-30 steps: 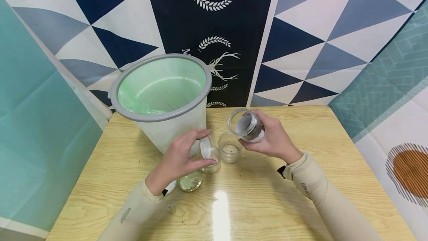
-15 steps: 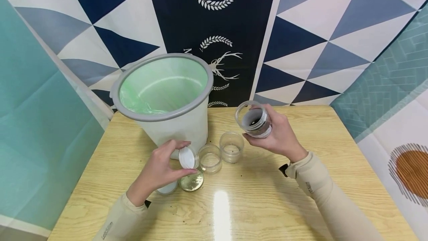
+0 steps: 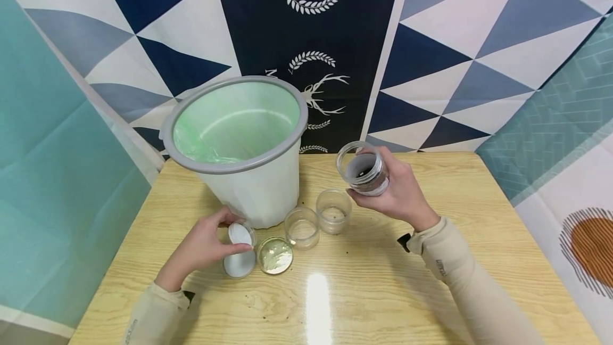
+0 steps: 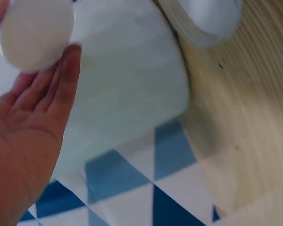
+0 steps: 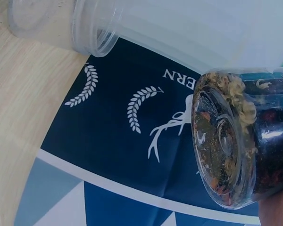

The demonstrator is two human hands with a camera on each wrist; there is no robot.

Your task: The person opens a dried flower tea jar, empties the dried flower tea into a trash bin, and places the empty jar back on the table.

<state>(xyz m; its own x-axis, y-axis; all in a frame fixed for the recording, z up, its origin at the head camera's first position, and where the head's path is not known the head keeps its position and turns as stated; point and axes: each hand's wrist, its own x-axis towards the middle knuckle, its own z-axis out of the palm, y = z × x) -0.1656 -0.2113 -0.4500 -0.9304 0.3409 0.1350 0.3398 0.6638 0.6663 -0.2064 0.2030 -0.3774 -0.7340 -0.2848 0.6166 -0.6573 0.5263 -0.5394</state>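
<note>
My left hand (image 3: pixel 203 244) pinches a round white-lined lid (image 3: pixel 240 234) by its edge between thumb and fingers. In the left wrist view the lid (image 4: pixel 37 33) shows a pale, flat disc. A second white lid (image 3: pixel 239 265) lies on the table just below it, and a gold lid (image 3: pixel 275 255) lies beside that. My right hand (image 3: pixel 401 188) grips a clear jar (image 3: pixel 375 185), raised off the table with its mouth tilted left. Dried flower-like pieces show through the jar's (image 5: pixel 236 136) base in the right wrist view.
A large white bucket (image 3: pixel 254 196) with a grey rim and green liner stands at the back left. Two clear open jars (image 3: pixel 302 228) stand side by side at its right foot. Dark crumbs are scattered on the wooden table (image 3: pixel 407 286). Patterned cloth (image 3: pixel 335 25) hangs behind.
My left hand has carried the lid left and down, from above the clear jars to the white lid. My right hand has drawn its jar slightly right.
</note>
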